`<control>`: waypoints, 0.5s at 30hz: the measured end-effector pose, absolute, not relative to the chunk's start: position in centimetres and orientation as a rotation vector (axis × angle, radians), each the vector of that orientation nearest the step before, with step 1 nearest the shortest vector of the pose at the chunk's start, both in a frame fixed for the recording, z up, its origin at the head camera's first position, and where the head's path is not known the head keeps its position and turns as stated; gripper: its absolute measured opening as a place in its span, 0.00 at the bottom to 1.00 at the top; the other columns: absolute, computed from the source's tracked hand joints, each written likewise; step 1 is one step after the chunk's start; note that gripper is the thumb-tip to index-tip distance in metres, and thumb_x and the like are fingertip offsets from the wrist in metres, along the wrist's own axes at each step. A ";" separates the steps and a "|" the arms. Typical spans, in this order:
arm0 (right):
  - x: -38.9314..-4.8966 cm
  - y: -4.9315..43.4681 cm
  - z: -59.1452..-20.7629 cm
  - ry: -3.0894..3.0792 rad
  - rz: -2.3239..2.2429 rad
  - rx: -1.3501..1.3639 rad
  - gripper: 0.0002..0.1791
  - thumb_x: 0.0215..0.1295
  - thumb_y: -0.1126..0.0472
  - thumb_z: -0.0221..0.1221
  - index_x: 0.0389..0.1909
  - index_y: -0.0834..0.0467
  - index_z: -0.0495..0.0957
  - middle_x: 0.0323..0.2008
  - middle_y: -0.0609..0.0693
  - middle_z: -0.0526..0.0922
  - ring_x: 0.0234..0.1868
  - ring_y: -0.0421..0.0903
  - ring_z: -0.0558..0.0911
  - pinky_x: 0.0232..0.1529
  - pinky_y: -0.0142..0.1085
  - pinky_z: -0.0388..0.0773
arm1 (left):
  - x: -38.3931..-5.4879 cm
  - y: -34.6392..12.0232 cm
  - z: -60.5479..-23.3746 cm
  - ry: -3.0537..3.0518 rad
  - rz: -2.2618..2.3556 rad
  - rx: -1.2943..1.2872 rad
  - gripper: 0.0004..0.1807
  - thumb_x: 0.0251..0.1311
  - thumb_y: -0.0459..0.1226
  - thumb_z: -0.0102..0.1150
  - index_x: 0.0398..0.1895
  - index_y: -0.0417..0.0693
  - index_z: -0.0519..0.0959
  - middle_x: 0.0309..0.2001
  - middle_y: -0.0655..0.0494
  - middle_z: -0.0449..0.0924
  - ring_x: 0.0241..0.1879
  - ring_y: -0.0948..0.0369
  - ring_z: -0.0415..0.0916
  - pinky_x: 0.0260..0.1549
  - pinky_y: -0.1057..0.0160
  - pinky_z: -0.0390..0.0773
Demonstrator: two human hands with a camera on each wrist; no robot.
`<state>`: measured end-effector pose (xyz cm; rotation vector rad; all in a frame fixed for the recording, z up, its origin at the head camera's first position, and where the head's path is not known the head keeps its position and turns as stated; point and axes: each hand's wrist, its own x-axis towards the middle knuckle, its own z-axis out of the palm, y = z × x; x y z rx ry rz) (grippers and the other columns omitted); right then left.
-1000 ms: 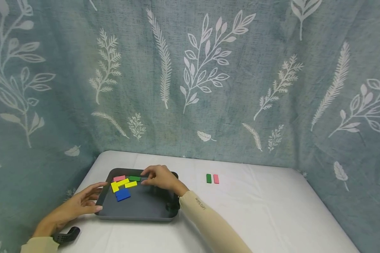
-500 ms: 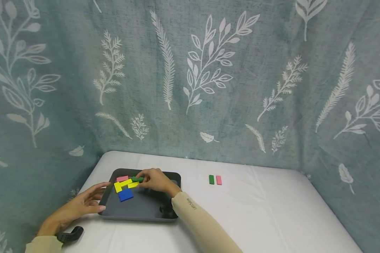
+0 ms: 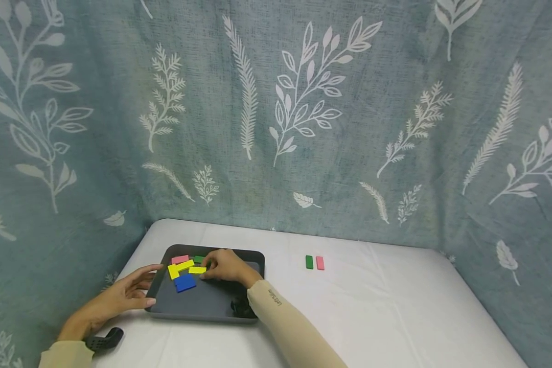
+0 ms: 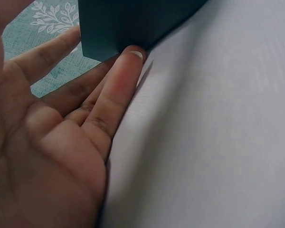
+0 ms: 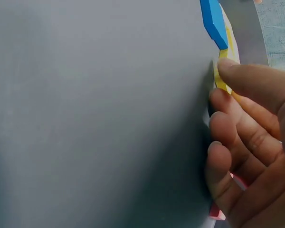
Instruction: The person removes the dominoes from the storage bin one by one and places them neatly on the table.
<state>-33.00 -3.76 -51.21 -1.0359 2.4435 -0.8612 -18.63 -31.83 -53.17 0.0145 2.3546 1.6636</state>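
Note:
Inside the dark grey tray (image 3: 202,318), my right hand (image 3: 230,266) pinches a yellow block (image 3: 197,270) between thumb and fingertips. The right wrist view shows the thumb on this yellow block (image 5: 223,71), close to a blue block (image 5: 214,23). Around it lie more yellow blocks (image 3: 173,272), a pink block (image 3: 180,259), a green block (image 3: 199,259) partly behind my fingers, and a blue piece (image 3: 185,282). My left hand (image 3: 119,296) rests with extended fingers against the tray's left side; its fingertips touch the tray wall (image 4: 133,23) in the left wrist view.
On the white tablecloth (image 3: 372,306), right of the tray, a green block (image 3: 309,262) and a pink block (image 3: 320,263) lie side by side. A leaf-patterned curtain (image 3: 267,128) hangs behind the table. In the right wrist view, a red-pink piece (image 5: 216,211) shows below my fingers.
My right hand has moved left and slightly nearer, from above the tray past the green block to the yellow block, which it now pinches. The left hand stays at the tray; the view has shifted slightly.

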 end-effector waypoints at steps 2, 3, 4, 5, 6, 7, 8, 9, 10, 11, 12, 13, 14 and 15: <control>-33.0 -3.7 -51.2 2.443 -0.865 -1.028 0.10 0.64 0.56 0.72 0.44 0.54 0.87 0.26 0.39 0.84 0.22 0.38 0.80 0.26 0.29 0.76 | -18.6 -31.9 -53.2 2.352 1.667 0.023 0.50 0.61 0.43 0.74 0.81 0.55 0.54 0.70 0.40 0.66 0.64 0.45 0.67 0.55 0.47 0.73; -32.9 -3.6 -51.2 2.440 -0.864 -1.032 0.08 0.64 0.56 0.72 0.41 0.54 0.87 0.26 0.39 0.84 0.22 0.38 0.80 0.26 0.29 0.77 | -18.6 -31.9 -53.2 2.349 1.668 0.029 0.50 0.61 0.43 0.74 0.81 0.55 0.54 0.70 0.40 0.66 0.64 0.44 0.67 0.55 0.47 0.73; -32.9 -3.5 -51.2 2.436 -0.858 -1.046 0.06 0.65 0.56 0.71 0.38 0.53 0.88 0.26 0.39 0.84 0.22 0.37 0.80 0.26 0.29 0.77 | -18.6 -32.0 -53.3 2.348 1.670 0.037 0.50 0.61 0.43 0.74 0.81 0.55 0.54 0.70 0.40 0.65 0.64 0.44 0.67 0.55 0.47 0.73; -33.0 -3.4 -51.1 2.428 -0.852 -1.066 0.05 0.65 0.55 0.71 0.36 0.52 0.88 0.25 0.39 0.84 0.22 0.37 0.79 0.26 0.29 0.76 | -18.6 -32.0 -53.3 2.346 1.672 0.045 0.50 0.62 0.43 0.73 0.81 0.55 0.54 0.70 0.39 0.65 0.65 0.44 0.66 0.55 0.48 0.73; -32.9 -3.3 -51.1 2.421 -0.842 -1.089 0.05 0.65 0.55 0.71 0.34 0.52 0.88 0.25 0.39 0.84 0.23 0.36 0.79 0.27 0.29 0.76 | -18.6 -32.1 -53.3 2.344 1.675 0.053 0.49 0.62 0.42 0.73 0.82 0.55 0.54 0.70 0.39 0.65 0.65 0.44 0.66 0.55 0.48 0.73; -32.9 -3.3 -51.0 2.414 -0.828 -1.115 0.06 0.66 0.54 0.71 0.32 0.51 0.88 0.25 0.38 0.84 0.23 0.36 0.78 0.27 0.28 0.75 | -18.6 -32.1 -53.3 2.339 1.680 0.058 0.49 0.62 0.42 0.73 0.82 0.55 0.54 0.70 0.39 0.64 0.65 0.43 0.66 0.55 0.48 0.73; -32.9 -3.2 -51.0 2.409 -0.814 -1.139 0.06 0.66 0.54 0.70 0.32 0.50 0.88 0.25 0.38 0.84 0.23 0.35 0.78 0.27 0.28 0.75 | -18.6 -32.2 -53.4 2.338 1.681 0.059 0.49 0.62 0.42 0.73 0.82 0.55 0.53 0.70 0.39 0.64 0.65 0.43 0.66 0.55 0.48 0.73; -32.9 -3.2 -50.9 2.403 -0.810 -1.154 0.06 0.66 0.54 0.71 0.32 0.50 0.88 0.26 0.38 0.84 0.24 0.35 0.78 0.28 0.28 0.75 | -18.6 -32.2 -53.4 2.340 1.680 0.057 0.50 0.62 0.42 0.73 0.82 0.55 0.53 0.70 0.39 0.65 0.65 0.44 0.66 0.54 0.48 0.74; -32.9 -3.2 -50.9 2.399 -0.810 -1.161 0.06 0.65 0.54 0.71 0.33 0.51 0.87 0.26 0.38 0.84 0.25 0.34 0.78 0.29 0.27 0.75 | -18.6 -32.2 -53.4 2.340 1.680 0.057 0.50 0.62 0.42 0.73 0.82 0.55 0.53 0.70 0.39 0.65 0.65 0.44 0.66 0.54 0.48 0.74; -32.9 -3.2 -50.9 2.398 -0.813 -1.164 0.06 0.65 0.54 0.72 0.35 0.52 0.87 0.26 0.38 0.83 0.26 0.34 0.78 0.29 0.27 0.75 | -18.7 -32.2 -53.4 2.339 1.680 0.054 0.50 0.61 0.43 0.74 0.82 0.55 0.53 0.70 0.39 0.65 0.65 0.44 0.66 0.54 0.48 0.74; -32.9 -3.2 -50.9 2.401 -0.814 -1.157 0.08 0.64 0.54 0.72 0.39 0.52 0.86 0.27 0.38 0.83 0.26 0.34 0.78 0.30 0.27 0.75 | -18.7 -32.3 -53.5 2.336 1.681 0.055 0.50 0.61 0.43 0.73 0.82 0.55 0.53 0.70 0.39 0.65 0.65 0.44 0.66 0.54 0.48 0.74; -32.9 -3.2 -50.9 2.403 -0.815 -1.150 0.11 0.63 0.54 0.73 0.43 0.52 0.86 0.27 0.38 0.83 0.27 0.33 0.79 0.30 0.27 0.75 | -18.7 -32.3 -53.5 2.334 1.682 0.056 0.50 0.61 0.43 0.73 0.82 0.56 0.53 0.70 0.39 0.65 0.65 0.44 0.66 0.54 0.48 0.74; -32.9 -3.2 -50.9 2.407 -0.816 -1.141 0.14 0.62 0.54 0.74 0.46 0.52 0.85 0.27 0.38 0.83 0.27 0.34 0.79 0.30 0.27 0.75 | -18.8 -32.3 -53.5 2.334 1.679 0.057 0.50 0.62 0.43 0.73 0.82 0.56 0.53 0.70 0.39 0.65 0.65 0.44 0.66 0.54 0.48 0.74; -32.9 -3.2 -51.0 2.408 -0.813 -1.133 0.17 0.61 0.55 0.74 0.50 0.52 0.84 0.27 0.38 0.83 0.27 0.34 0.79 0.30 0.27 0.75 | -18.8 -32.3 -53.6 2.333 1.677 0.059 0.50 0.62 0.43 0.73 0.82 0.56 0.53 0.70 0.39 0.65 0.65 0.44 0.66 0.54 0.48 0.74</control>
